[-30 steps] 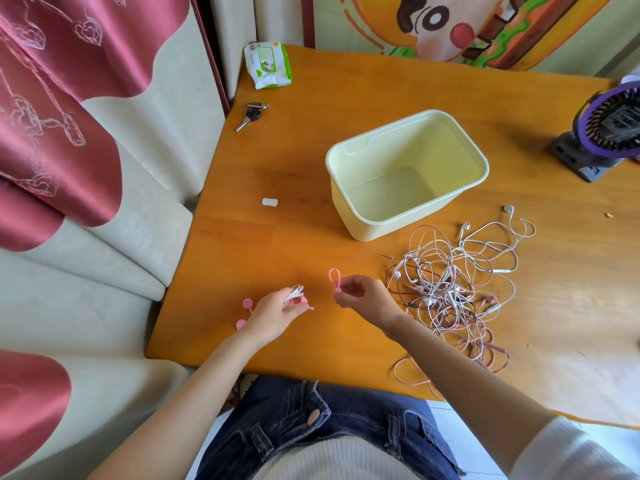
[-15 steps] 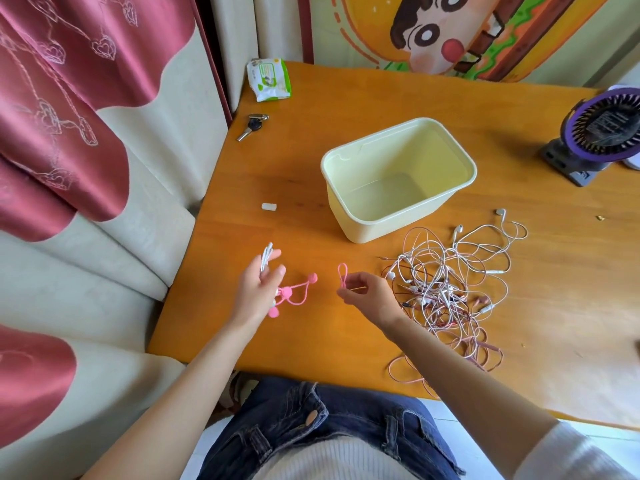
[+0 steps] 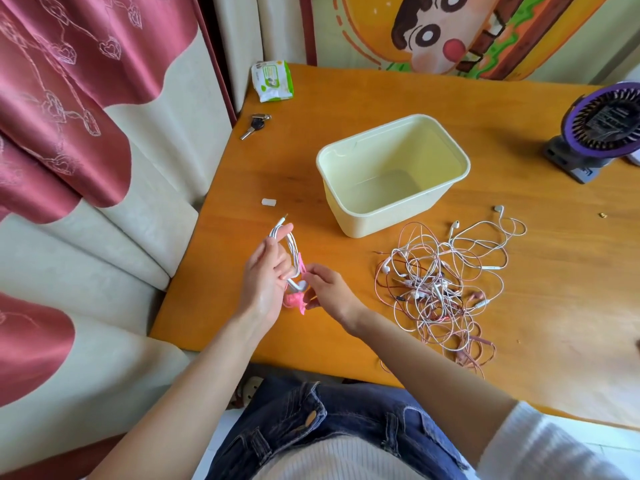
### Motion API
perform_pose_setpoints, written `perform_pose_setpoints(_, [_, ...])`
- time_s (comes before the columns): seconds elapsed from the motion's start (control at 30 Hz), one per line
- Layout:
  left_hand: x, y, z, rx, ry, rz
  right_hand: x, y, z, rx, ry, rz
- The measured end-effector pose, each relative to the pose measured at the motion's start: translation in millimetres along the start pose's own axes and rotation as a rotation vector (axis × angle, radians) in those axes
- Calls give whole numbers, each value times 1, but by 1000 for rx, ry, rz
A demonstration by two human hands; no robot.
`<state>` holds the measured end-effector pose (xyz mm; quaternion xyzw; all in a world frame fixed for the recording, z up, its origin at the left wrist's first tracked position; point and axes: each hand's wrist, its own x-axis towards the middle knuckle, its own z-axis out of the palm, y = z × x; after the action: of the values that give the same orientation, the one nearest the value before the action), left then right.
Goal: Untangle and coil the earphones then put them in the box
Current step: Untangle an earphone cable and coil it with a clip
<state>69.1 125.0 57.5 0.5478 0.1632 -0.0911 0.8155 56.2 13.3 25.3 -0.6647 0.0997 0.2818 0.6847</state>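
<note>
Above the table [image 3: 214, 289], the left hand [image 3: 266, 282] grips a coiled white earphone [image 3: 293, 251]; the right hand [image 3: 329, 292] seemingly pinches its pink tie [image 3: 294, 301].

Views: a single one, worn on my head.
Facing: forward and steeply down over the orange table [image 3: 346, 98]; my jeans [image 3: 311, 427] fill the bottom edge.
Nearness: close. My forearms rise from the lower corners, and my left hand [image 3: 266, 275], gripping the coiled earphones [image 3: 292, 247], meets my right hand [image 3: 329, 289] left of centre.
Mid-frame: the pale yellow box [image 3: 381, 221] and the tangled earphones [image 3: 436, 282].
Far edge: the wet-wipes pack [image 3: 273, 81], the keys [image 3: 254, 125], and the purple fan [image 3: 602, 129], cut off at the right.
Left side: the red curtain [image 3: 69, 98].
Blind spot: my left hand partly covers the pink tie [image 3: 294, 301], which my right fingers seem to pinch.
</note>
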Motion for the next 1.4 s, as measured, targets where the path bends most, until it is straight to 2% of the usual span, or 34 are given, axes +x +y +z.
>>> perform_pose_setpoints(0.07, [-1, 0, 2, 37, 1, 3, -2, 1, 0, 6, -1, -7])
perform_pose_setpoints(0.17, [-8, 0, 3, 255, 22, 19, -4, 7, -10, -19, 93, -60])
perform_pose_setpoints(0.33, [-20, -13, 6, 531, 57, -81, -11, 14, -37, -46, 162, -142])
perform_pose_setpoints(0.43, [-24, -25, 13, 596, -5, -179, -19, 14, -46, -122, 181, -214])
perform_pose_setpoints(0.57, [-28, -35, 23, 592, -84, -211, -31, 15, -54, -227, 168, -324])
perform_pose_setpoints(0.73, [-28, -38, 29, 686, -179, -229, -41, 19, -69, -284, 130, -289])
perform_pose_setpoints(0.8, [-28, -40, 30, 762, -207, -221, -45, 19, -78, -221, 89, -237])
perform_pose_setpoints(0.87, [-29, -43, 32, 810, -218, -199, -50, 16, -87, -55, 48, -190])
perform_pose_setpoints(0.97, [-31, -49, 36, 845, -206, -147, -52, 11, -101, 65, 88, -147])
perform_pose_setpoints(1.07, [-33, -57, 40, 842, -200, -195, -53, 8, -116, -100, 148, -121])
perform_pose_setpoints(1.2, [-35, -68, 44, 933, -238, -235, -66, 9, -137, -344, 145, -145])
perform_pose_setpoints(1.3, [-39, -75, 50, 1032, -283, -180, -74, 16, -150, -747, 156, -142])
perform_pose_setpoints(1.4, [-43, -81, 61, 1146, -317, -151, -83, 24, -160, -1081, -26, -91])
